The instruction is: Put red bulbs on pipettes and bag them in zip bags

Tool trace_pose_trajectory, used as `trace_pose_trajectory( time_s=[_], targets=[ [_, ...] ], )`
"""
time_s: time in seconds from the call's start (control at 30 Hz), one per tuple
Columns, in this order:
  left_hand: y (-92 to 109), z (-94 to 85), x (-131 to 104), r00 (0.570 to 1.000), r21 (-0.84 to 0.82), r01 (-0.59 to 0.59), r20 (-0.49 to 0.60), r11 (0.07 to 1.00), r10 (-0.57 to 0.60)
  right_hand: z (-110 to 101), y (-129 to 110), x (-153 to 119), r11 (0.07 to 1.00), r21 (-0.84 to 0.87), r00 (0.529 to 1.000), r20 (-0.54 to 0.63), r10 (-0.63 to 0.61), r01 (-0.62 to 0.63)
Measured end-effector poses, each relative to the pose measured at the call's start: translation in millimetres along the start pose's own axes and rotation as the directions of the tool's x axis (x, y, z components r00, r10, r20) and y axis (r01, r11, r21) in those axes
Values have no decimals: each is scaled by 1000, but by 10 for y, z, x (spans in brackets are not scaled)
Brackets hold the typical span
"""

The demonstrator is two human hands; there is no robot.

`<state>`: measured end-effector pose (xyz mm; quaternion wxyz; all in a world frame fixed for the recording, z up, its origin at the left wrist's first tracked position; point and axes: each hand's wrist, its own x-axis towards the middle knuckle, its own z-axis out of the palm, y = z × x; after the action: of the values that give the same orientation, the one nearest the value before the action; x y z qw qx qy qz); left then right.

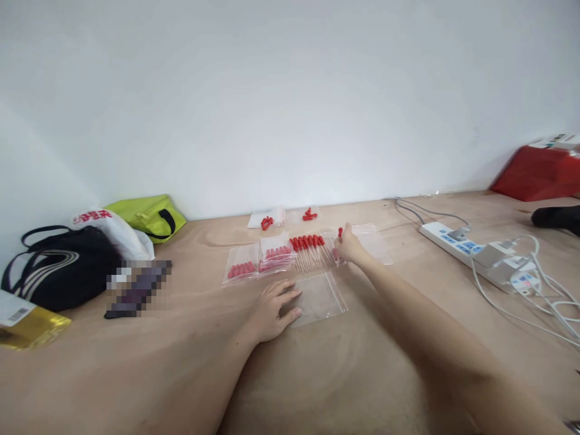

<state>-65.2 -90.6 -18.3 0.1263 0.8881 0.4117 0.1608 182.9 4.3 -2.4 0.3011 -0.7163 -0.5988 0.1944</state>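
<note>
My left hand (276,309) lies with fingers apart on the table, its fingertips on the left edge of a flat clear zip bag (317,299). Beyond that bag, a row of thin wooden sticks with red heads (308,244) lies side by side. At the row's right end my right hand (350,244) is closed, and a red head (340,232) shows at its fingertips; the rest of that piece is hidden. Left of the row are clear bags with red-headed pieces inside, one bag (241,269) alone and a stack (276,255) overlapping it.
Two small red piles (267,223) (310,214) lie on bags near the wall. More clear bags (374,241) lie under and beyond my right hand. A power strip (457,241) with white cables is at right; a dark bag (63,263) and a lime-green bag (151,214) stand at left.
</note>
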Motion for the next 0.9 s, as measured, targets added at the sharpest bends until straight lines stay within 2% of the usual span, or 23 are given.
trace_pose_trajectory(
  time_s=[0.03, 0.07, 0.17, 0.27, 0.43, 0.6, 0.9],
  targets=[
    [5, -3, 3, 1000, 0, 2, 2, 1000, -2, -51, 97, -62, 999, 34, 1000, -6, 1, 0],
    [9, -5, 6, 1000, 1, 5, 5, 1000, -5, -88, 197, -139, 986, 168, 1000, -24, -9, 13],
    [8, -6, 16, 1000, 9, 13, 14, 1000, -13, -98, 443, -406, 849, 527, 995, -97, 8, 45],
    [5, -2, 19, 1000, 13, 11, 10, 1000, -11, -15, 523, -607, 742, 666, 989, -143, 25, 77],
    [26, -17, 16, 1000, 9, 15, 17, 1000, -15, 90, 423, -689, 710, 697, 991, -133, -12, 102],
    [32, -27, 21, 1000, 10, 10, 10, 1000, -11, 78, 386, -710, 699, 706, 989, -148, -15, 116],
    [31, -18, 28, 1000, 20, 17, 13, 1000, -17, 17, 421, -711, 762, 639, 978, -206, 36, 106]
  ],
)
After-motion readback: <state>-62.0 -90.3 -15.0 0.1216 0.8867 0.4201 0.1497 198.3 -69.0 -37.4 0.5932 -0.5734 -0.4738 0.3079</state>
